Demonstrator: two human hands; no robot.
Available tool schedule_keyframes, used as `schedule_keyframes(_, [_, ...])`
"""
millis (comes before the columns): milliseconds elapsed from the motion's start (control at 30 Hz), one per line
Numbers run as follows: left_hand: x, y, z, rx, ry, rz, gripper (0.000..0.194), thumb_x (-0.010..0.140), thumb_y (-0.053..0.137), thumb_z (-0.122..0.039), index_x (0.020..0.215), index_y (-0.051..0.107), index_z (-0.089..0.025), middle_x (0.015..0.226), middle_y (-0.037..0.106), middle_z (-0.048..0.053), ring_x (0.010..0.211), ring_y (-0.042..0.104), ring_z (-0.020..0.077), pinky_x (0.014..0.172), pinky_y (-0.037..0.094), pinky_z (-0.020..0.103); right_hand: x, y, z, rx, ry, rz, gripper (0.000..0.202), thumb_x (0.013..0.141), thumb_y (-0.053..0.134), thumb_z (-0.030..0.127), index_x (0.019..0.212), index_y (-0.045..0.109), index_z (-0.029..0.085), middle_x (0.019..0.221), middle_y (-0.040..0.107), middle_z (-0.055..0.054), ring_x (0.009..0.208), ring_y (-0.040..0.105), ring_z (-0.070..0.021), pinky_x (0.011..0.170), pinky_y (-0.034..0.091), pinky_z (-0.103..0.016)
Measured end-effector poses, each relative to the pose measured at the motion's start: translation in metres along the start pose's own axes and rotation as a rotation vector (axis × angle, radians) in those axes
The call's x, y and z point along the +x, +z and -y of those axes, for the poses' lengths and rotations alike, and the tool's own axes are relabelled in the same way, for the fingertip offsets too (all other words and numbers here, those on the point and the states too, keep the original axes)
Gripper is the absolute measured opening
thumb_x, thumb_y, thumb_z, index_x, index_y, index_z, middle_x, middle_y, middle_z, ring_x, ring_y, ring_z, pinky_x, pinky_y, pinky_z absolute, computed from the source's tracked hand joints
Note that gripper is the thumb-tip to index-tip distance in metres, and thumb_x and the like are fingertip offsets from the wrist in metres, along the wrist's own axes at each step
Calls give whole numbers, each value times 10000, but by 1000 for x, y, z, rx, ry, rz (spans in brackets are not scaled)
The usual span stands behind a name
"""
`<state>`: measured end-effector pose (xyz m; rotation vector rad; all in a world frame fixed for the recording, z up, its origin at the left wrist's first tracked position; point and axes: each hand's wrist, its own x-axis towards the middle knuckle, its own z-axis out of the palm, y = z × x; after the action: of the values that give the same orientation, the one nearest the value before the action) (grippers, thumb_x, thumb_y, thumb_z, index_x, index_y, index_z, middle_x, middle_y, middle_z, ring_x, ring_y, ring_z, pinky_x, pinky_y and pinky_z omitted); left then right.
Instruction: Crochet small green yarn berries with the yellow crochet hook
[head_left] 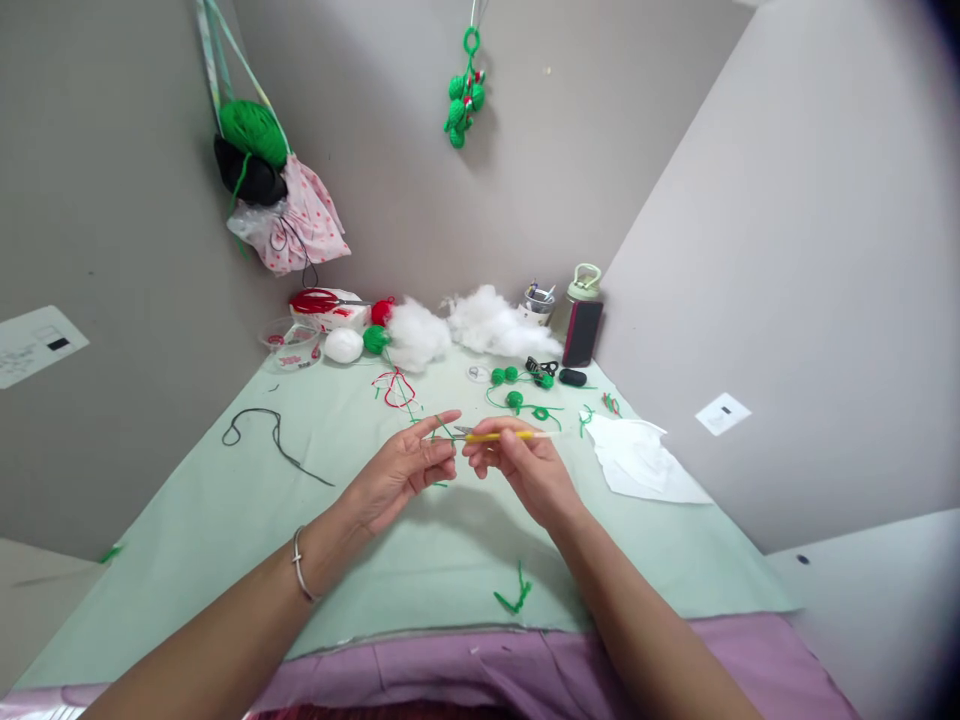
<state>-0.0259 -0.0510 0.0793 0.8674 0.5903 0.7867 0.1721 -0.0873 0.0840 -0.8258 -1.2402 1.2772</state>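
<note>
My right hand is closed around a yellow-handled crochet hook, whose metal tip points left. Green yarn runs over the raised index finger of my left hand and down to its thumb, which presses against the other fingers. The hook's tip meets the yarn between my two hands, above the table. From there a strand leads back toward a green yarn ball. Whatever small stitches sit at my left fingertips are too small to make out.
Crocheted green balls lie beyond my right hand, with white cloth farther right. White stuffing, a white yarn ball, red scissors and a bottle line the back. Green scraps lie near the front edge.
</note>
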Motion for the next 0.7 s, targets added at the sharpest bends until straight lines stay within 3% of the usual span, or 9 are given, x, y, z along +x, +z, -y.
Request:
schedule_keyframes(100, [-7,11,-5,-54,10,-21,612,807,862,-252,1377,643,-195,763,664,-25,707,618,118,783,519,275,-10,8,10,-212,-150,-128,186,847,831,415,853,750,248,738,674,-7,663,596,-163,619,492,-304])
schedule_keyframes(167, [-12,20,-7,-71,7,-22,596,817,857,-253,1372,647,-194,753,658,-28,697,614,117,780,517,276,-19,14,19,-459,-281,-179,83,921,755,357,930,779,277,778,680,-16,666,589,-172,609,482,-319])
schedule_keyframes(300, [-22,36,-8,-23,35,-3,693,788,891,-327,1406,605,-201,804,703,-10,723,644,149,829,507,328,-35,22,30,-955,-689,-127,269,984,666,245,1227,757,320,978,761,-84,886,699,-249,781,556,-402])
schedule_keyframes(400, [-29,40,-3,144,142,-36,764,791,882,-340,1467,543,-228,825,717,1,761,649,185,812,493,347,-44,26,30,-1163,-821,-129,248,976,680,215,1201,755,288,921,761,-91,834,693,-247,733,548,-381])
schedule_keyframes(467, [-33,40,2,283,226,-104,752,797,873,-322,1472,550,-250,801,705,-7,740,616,181,769,478,337,-50,28,29,-1163,-792,-152,146,1000,642,226,1073,764,258,808,739,-73,710,641,-217,638,494,-351])
schedule_keyframes(533, [-38,39,7,384,267,-144,700,807,861,-305,1450,589,-266,796,701,-9,721,589,173,739,463,331,-56,31,30,-1027,-661,-181,205,1034,586,276,903,740,242,718,698,-50,621,578,-185,584,439,-332])
schedule_keyframes(633, [-45,38,8,349,199,-65,685,783,874,-283,1423,628,-272,759,687,-16,677,568,161,677,444,319,-62,34,29,-612,-305,-171,423,1066,504,432,738,681,232,635,630,-26,569,540,-163,570,432,-314])
schedule_keyframes(700, [-50,39,7,234,129,-12,720,754,895,-282,1425,631,-273,733,671,-26,630,547,145,638,425,310,-64,36,27,-288,-94,-140,428,1025,552,528,746,683,230,606,608,-12,554,532,-162,576,447,-313])
